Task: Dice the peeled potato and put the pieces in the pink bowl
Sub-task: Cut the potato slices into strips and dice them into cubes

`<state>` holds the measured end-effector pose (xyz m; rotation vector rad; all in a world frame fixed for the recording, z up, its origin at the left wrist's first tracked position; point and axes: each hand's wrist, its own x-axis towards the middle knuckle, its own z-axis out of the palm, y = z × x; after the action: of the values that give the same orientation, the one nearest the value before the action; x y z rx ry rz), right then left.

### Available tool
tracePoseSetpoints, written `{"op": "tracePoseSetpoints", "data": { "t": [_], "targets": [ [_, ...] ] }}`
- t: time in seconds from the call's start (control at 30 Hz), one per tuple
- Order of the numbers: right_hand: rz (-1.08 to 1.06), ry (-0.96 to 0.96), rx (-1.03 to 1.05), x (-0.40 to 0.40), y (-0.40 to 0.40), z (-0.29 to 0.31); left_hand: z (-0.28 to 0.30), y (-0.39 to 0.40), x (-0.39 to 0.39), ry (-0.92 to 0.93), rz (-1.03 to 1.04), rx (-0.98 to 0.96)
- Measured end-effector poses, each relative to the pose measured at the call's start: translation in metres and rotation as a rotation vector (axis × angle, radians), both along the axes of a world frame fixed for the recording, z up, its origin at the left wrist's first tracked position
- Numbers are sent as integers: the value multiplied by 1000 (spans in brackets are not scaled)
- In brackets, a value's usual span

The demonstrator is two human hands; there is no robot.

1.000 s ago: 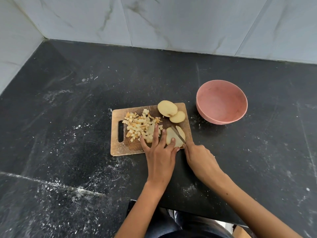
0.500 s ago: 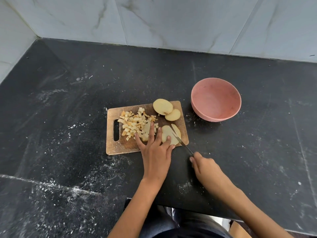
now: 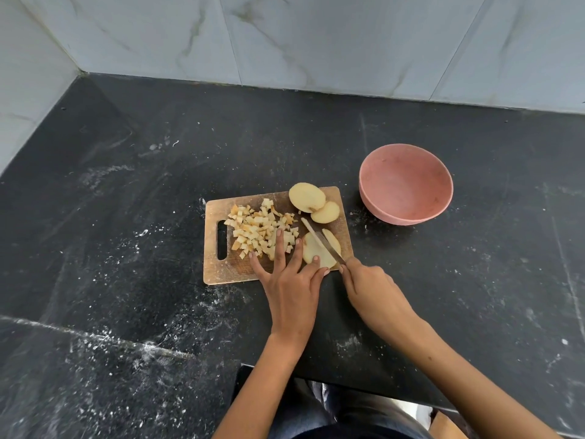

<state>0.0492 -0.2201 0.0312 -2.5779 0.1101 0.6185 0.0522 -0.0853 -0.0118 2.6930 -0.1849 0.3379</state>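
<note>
A wooden cutting board lies on the black counter. On it sit a pile of diced potato, two round potato slices at its far right corner, and a potato slab near the front edge. My left hand presses the slab with straight fingers. My right hand grips a knife whose blade lies across the slab, cutting a strip off its right side. The pink bowl stands to the right of the board with no potato in it.
The black counter is dusted with white specks. Marble-look wall tiles close off the back and left. The counter's front edge runs just under my forearms, with my legs below it.
My right hand drew the knife back toward me off the slab, then pushed it forward again, so the blade now lies across the slab. My left hand stayed pressing the potato.
</note>
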Motion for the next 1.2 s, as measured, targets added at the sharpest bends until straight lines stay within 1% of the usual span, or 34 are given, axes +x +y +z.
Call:
{"op": "tracePoseSetpoints", "data": {
  "t": [0.17,0.33,0.4,0.5,0.6,0.7,0.8,0.87,0.97,1.03,1.2],
  "targets": [
    [-24,25,-46,-14,-13,-1,-1,1,0,1,-5,-23],
    [-49,-53,-1,-7,-7,2,2,1,3,44,-25,-8],
    [-81,-79,32,0,-6,2,3,1,9,68,-78,51],
    [-141,-105,67,6,-8,2,7,0,20,112,-201,220],
    [-178,-98,95,6,-12,2,8,-3,23,167,-253,275],
    [-186,-80,105,1,-14,2,6,-6,18,168,-286,253],
    [-175,-70,107,-3,-16,0,7,-9,13,153,-314,174],
    [-171,-75,117,-3,-17,0,10,-7,15,165,-275,131],
    [-173,-94,129,-2,-18,0,12,-2,27,173,-176,151],
    [-173,-100,136,-1,-19,-1,12,1,37,171,-168,178],
    [-181,-87,150,1,-20,-3,12,8,56,176,-171,143]
  ]
}}
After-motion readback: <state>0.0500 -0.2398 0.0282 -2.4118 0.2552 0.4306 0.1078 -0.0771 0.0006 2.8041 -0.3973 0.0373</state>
